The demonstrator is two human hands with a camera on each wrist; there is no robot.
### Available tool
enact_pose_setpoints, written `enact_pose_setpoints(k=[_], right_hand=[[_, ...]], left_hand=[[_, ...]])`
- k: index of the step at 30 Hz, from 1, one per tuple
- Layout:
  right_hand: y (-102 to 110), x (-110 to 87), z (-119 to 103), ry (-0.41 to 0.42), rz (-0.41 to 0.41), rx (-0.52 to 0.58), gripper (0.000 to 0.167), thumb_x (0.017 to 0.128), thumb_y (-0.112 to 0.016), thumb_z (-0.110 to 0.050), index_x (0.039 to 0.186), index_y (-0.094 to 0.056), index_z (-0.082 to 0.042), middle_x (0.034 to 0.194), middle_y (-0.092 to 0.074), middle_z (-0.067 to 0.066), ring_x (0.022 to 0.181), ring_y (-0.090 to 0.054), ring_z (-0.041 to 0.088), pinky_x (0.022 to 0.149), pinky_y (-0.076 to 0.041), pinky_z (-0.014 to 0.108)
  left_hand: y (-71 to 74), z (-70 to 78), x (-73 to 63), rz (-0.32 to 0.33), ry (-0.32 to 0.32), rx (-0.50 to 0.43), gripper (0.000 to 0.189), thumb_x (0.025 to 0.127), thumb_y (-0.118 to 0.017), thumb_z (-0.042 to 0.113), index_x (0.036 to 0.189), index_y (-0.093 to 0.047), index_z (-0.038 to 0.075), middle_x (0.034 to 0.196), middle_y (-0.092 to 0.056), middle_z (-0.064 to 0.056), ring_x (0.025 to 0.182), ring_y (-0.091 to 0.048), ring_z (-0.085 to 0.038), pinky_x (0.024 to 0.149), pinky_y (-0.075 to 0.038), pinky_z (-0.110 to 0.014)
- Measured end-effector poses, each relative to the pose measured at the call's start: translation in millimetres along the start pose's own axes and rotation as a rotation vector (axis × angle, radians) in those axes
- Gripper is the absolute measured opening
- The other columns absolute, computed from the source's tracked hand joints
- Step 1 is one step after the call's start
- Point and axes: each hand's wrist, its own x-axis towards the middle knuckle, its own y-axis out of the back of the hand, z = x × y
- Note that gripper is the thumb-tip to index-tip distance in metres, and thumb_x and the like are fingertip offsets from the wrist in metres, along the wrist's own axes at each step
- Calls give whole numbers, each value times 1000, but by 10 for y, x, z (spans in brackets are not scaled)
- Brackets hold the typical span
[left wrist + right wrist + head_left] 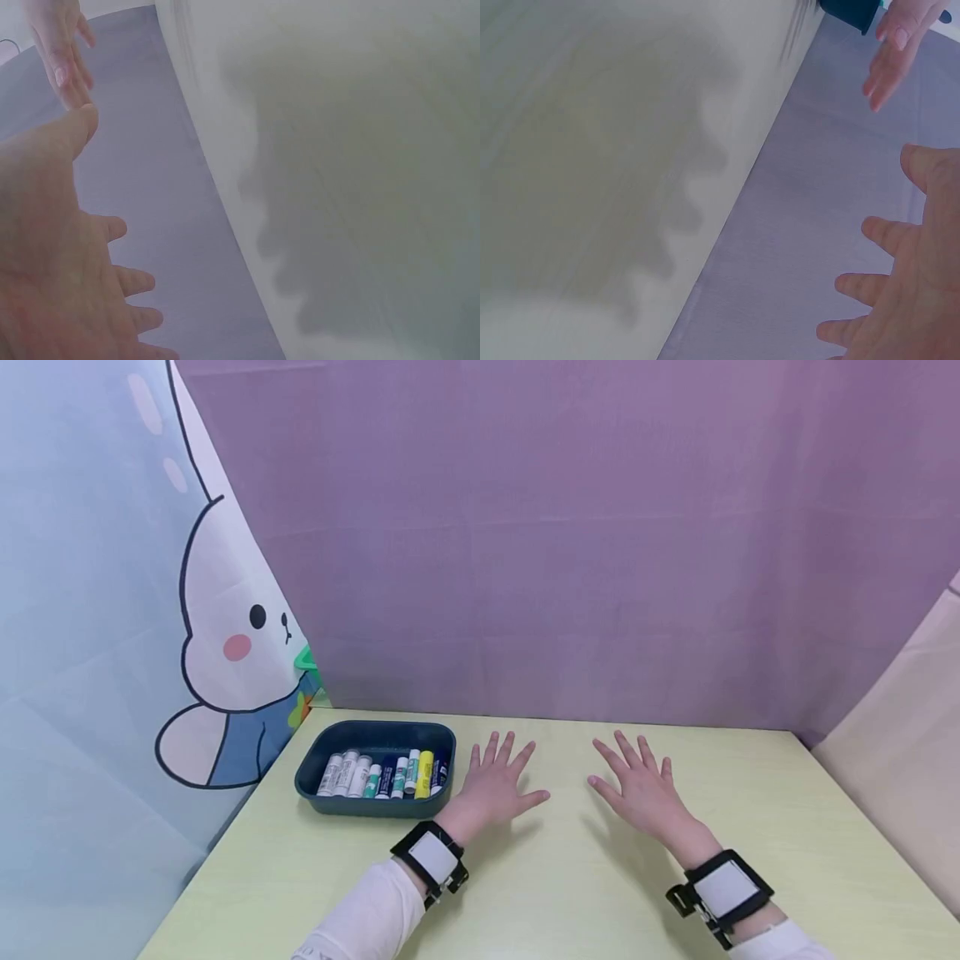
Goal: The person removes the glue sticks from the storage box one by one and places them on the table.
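Both hands hover palm down over the pale yellow table point(555, 902), fingers spread and nothing held. My left hand point(491, 789) is just right of a dark blue tray point(367, 807). Several small tubes and sticks lie side by side in that tray: white tubes point(347, 774) on the left, green-and-white and navy ones in the middle, and a yellow stick point(424, 774) toward the right. Farther right, my right hand point(648, 793) is held apart from the left. In the left wrist view the left palm point(45, 247) shows, and its shadow falls on the tabletop.
A purple cloth point(555, 543) hangs behind the table's back edge. On the left is a light blue curtain point(82, 693) with a cartoon rabbit, and a green object point(306, 660) peeks out by it. A pale curtain point(900, 760) borders the right side.
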Motion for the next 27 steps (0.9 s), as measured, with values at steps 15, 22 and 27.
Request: enact_pose_setpoints(k=[15,22,27], right_hand=[[35,24,-52,22,-8,17,64,94,-45,-55,147,-33,-20,154,-21,20,139,-11,51,98,-12,79],[-55,229,-360,79,-16,96,64,95,-47,-49,147,-32,-15,153,-23,21,138,-16,50,101,-16,76],[-168,503,-686,108,-47,240,68,97,-48,-42,149,-24,-4,153,-23,21,140,-18,43,111,-21,62]], left_hand=[[59,-12,-65,-7,-35,30,81,87,-41,70,152,-14,29,159,-6,-11,145,0,-35,115,-6,-59],[353,-285,-317,114,-46,30,83,86,-34,73,152,-9,30,159,-2,-10,145,1,-34,116,-8,-57],[594,-794,-466,220,36,-79,83,89,-39,67,153,-6,24,158,1,-13,144,5,-35,115,-6,-59]])
